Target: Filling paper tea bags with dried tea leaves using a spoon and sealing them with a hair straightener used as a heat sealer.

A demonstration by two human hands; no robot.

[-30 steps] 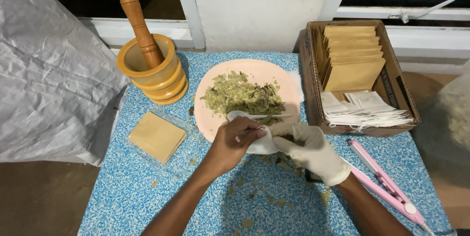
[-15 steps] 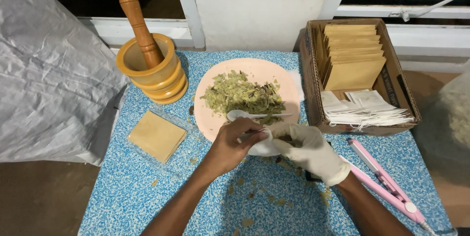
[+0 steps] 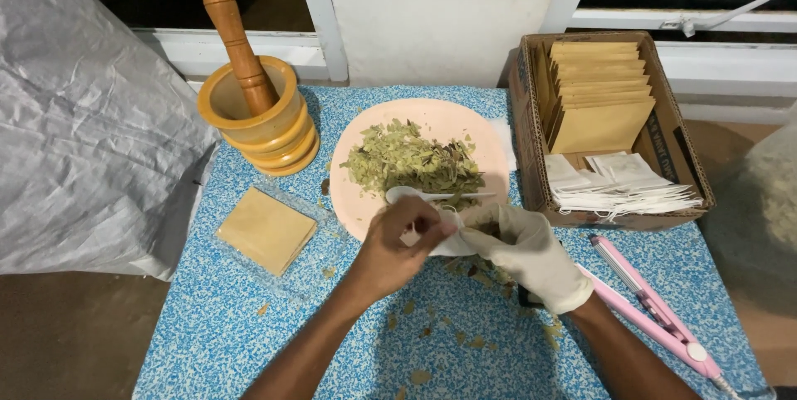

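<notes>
Filter bag point(image 3: 455, 242) | unchanged, both hands pinching | spoon point(image 3: 415, 195) stays on plate point(image 3: 498, 151)

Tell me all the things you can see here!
Plate: one, pink, table middle.
Dried leaves: a heap, green, on plate.
Spoon: one, white, on plate's near edge.
Mortar: one, yellow, far left.
Pestle: one, brown, inside mortar.
Box: one, cardboard, right.
Envelopes: stack, tan, in box.
Small bags: pile, white, in box.
Sealer: one, pink, near right.
Left hand: bare.
Right hand: white glove.
</notes>
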